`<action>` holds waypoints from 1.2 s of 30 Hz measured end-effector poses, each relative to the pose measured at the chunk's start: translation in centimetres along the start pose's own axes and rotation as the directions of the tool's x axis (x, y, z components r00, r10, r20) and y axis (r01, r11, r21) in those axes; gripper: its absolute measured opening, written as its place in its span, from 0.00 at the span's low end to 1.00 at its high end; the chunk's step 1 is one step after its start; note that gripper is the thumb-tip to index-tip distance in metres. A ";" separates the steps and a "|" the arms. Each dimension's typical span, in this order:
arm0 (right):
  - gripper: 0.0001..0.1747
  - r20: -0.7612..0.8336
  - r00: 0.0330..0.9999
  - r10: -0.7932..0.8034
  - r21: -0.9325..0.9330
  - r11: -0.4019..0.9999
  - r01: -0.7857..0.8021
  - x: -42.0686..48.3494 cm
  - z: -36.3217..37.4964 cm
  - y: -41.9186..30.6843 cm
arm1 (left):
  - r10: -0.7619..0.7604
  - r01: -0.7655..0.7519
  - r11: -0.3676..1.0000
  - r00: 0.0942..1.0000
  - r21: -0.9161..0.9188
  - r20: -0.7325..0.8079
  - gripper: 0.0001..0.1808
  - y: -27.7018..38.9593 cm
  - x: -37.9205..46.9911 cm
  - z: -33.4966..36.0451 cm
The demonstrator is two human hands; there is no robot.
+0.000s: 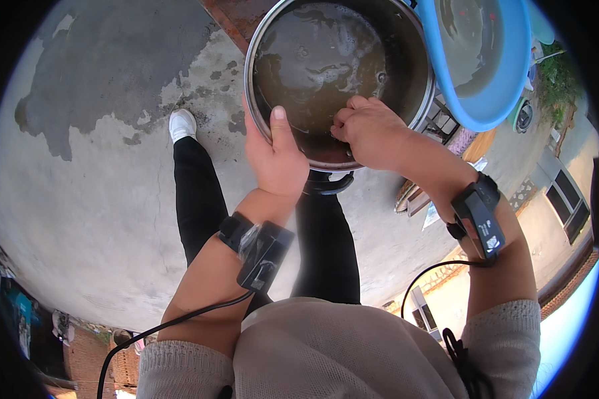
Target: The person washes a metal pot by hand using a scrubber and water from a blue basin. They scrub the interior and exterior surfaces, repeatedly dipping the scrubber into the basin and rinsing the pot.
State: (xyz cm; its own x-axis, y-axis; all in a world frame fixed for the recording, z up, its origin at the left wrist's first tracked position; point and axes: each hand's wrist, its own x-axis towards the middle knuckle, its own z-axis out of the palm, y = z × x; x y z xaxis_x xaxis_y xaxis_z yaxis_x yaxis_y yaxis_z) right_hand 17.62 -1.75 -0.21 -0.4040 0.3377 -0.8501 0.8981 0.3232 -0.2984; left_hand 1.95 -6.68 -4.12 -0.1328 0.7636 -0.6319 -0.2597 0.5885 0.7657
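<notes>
A large metal pot with murky, slightly foamy water in it is in front of me. My left hand grips its near left rim, the thumb over the inside and the fingers around the outer wall. Inside the near right part of the pot is my right hand, its fingers curled at the water by the inner wall. Whether those fingers hold anything is hidden. A black looped handle sticks out from the pot's near side.
A blue plastic basin of cloudy water stands right against the pot's right side. Behind the pot at left is a rusty brown surface. Wet patches darken the concrete floor. Cables run from devices strapped to both wrists.
</notes>
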 end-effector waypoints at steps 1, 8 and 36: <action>0.17 0.021 0.999 -0.039 0.001 0.999 0.039 0.4 -0.1 0.0 | 0.034 -0.034 0.999 0.999 -0.020 -0.019 0.26 0.0 0.1 0.0; 0.22 -0.057 0.977 -0.204 0.515 0.833 0.204 0.7 -0.8 -0.1 | 0.054 -0.054 0.997 0.999 -0.052 -0.006 0.21 -0.2 0.0 -0.2; 0.24 0.074 0.959 -0.272 0.307 0.922 0.237 -2.1 -1.4 3.0 | 0.096 -0.098 0.994 0.994 0.045 0.048 0.27 -0.4 0.4 -0.3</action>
State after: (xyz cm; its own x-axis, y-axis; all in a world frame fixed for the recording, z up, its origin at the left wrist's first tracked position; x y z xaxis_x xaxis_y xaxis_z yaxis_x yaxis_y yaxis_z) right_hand 20.91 -0.23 1.30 -0.6188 0.1705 -0.7668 0.7852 0.1065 -0.6100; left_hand 1.72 -6.66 -4.69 -0.1113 0.8284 -0.5490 -0.2025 0.5219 0.8286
